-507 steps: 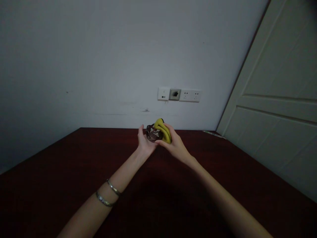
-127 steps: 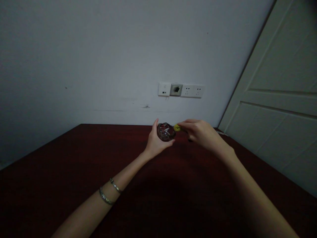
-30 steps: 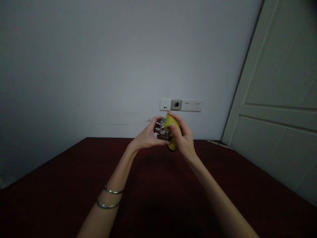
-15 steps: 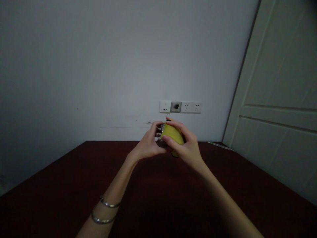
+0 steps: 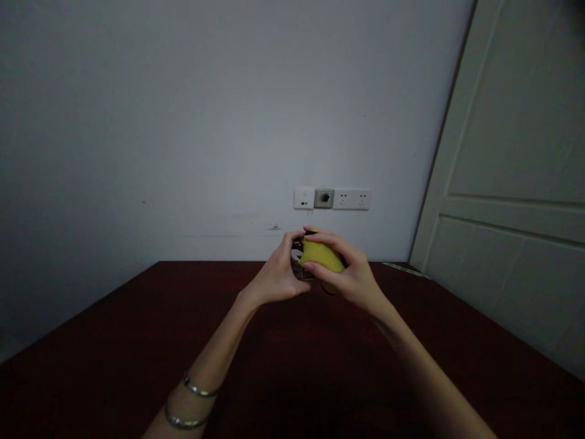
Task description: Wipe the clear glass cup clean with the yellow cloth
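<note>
My left hand (image 5: 276, 274) is closed around a cut-glass dish (image 5: 298, 270), its fingers curled over the near side so that only slivers of the glass show between them and the sponge. My right hand (image 5: 353, 279) is closed too, its fingers arched over a yellow sponge (image 5: 321, 255) and thumb tucked beneath it. The sponge sits pressed against the dish, with a darker underside (image 5: 329, 288) just showing below my right hand. I hold both up between my hands, above the far part of a dark red wooden table (image 5: 114, 341). Two metal bangles (image 5: 185, 405) circle my left forearm. Beyond my hands, a white wall (image 5: 137, 134) carries a row of sockets (image 5: 332, 198), and a pale panelled door (image 5: 512, 152) stands to the right.
</note>
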Demonstrator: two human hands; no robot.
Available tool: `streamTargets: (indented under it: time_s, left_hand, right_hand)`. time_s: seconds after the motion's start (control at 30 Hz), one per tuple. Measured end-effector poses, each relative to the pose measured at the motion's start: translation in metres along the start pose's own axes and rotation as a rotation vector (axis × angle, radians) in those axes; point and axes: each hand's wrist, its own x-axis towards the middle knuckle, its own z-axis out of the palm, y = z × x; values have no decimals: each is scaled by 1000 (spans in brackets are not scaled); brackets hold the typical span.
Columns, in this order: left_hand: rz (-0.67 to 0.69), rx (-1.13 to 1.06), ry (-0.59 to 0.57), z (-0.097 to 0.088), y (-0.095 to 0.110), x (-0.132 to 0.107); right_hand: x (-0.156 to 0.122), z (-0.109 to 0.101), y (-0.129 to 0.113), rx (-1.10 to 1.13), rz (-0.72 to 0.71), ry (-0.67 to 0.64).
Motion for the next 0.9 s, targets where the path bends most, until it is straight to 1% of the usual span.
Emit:
streamTargets:
  time_s: [0.07, 0.1, 0.23, 0.27, 0.3, 0.37, 0.47, 0.5, 0.53, 0.6, 0.7, 0.77, 0.83, 0.9]
  left_hand:
    - [-1, -3, 11, 2, 0, -1]
    - [-3, 6, 16, 2, 1, -1]
    - [9, 59, 49, 1, 3, -3]
    - [12, 71, 55, 0, 4, -3]
    - [15, 81, 61, 0, 4, -4]
    - [24, 82, 73, 0, 4, -3]
    - [51, 29, 97, 1, 3, -3]
    - [55, 11, 104, 2, 2, -3]
    - [53, 2, 109, 2, 1, -3]
    - [41, 24, 120, 3, 1, -3]
    - [43, 88, 144, 2, 2, -5]
    - [53, 105, 156, 2, 2, -5]
    - [57, 86, 159, 2, 2, -4]
    - [62, 50, 165, 2, 0, -3]
  right_hand:
    - [0, 0, 0, -14, -5, 11]
    - [-1, 3, 1, -4, 18, 49]
    - [-3, 17, 1, 72, 168, 294]
    - [-3, 20, 1, 81, 184, 326]
    - [-4, 21, 1, 83, 180, 331]
    - [-5, 19, 0, 65, 105, 260]
    - [-4, 10, -1, 5, -54, 63]
    - [-4, 8, -2, -12, -79, 20]
    - [-3, 7, -3, -21, -80, 8]
    - [-1, 7, -6, -20, -23, 63]
    - [0, 12, -11, -4, 118, 215]
    - [1, 14, -14, 4, 173, 264]
    - [0, 14, -16, 12, 149, 224]
    - [-1, 12, -17, 11, 81, 132]
